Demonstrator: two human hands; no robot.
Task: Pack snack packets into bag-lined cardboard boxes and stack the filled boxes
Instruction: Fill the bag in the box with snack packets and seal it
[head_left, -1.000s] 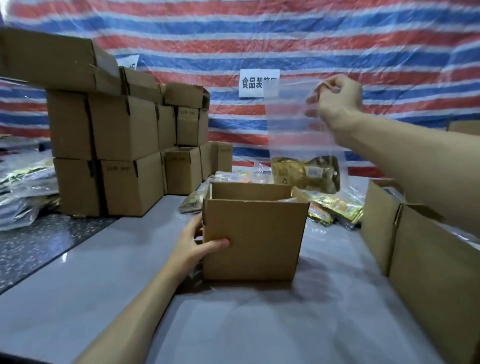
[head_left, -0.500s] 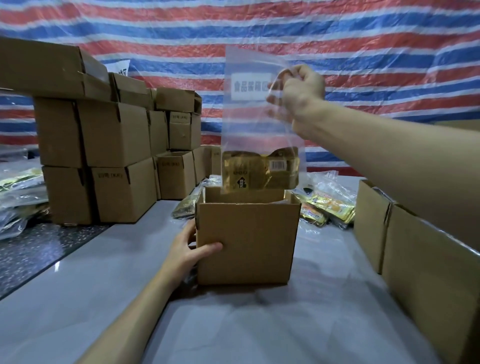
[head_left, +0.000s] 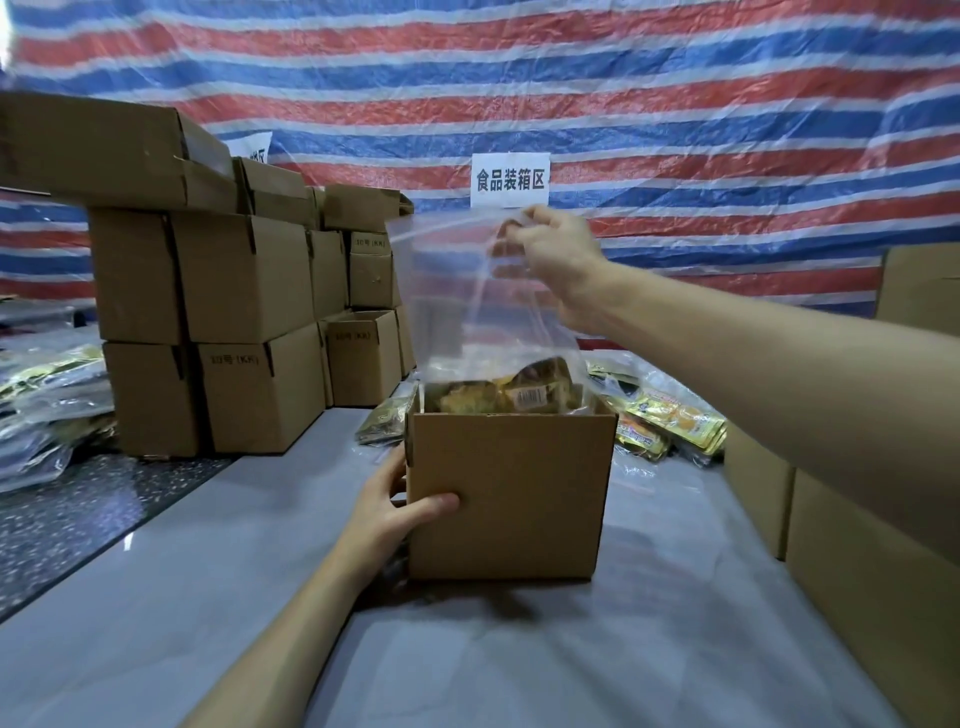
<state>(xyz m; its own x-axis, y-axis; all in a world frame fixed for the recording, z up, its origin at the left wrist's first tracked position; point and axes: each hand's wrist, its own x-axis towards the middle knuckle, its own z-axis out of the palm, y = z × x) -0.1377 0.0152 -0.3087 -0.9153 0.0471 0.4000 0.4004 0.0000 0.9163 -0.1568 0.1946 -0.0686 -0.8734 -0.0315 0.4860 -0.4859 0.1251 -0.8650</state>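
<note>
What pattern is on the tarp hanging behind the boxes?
The tarp has red, blue and white horizontal stripes, seen in the head view.

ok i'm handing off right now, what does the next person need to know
Left hand grips the open box at its near left corner.
Right hand pinches the top of the clear bag, whose snack packets sit at the box mouth.
Done: stacked boxes at left.
Left: seat the bag, close the box, stack it; loose packets wait behind.
</note>
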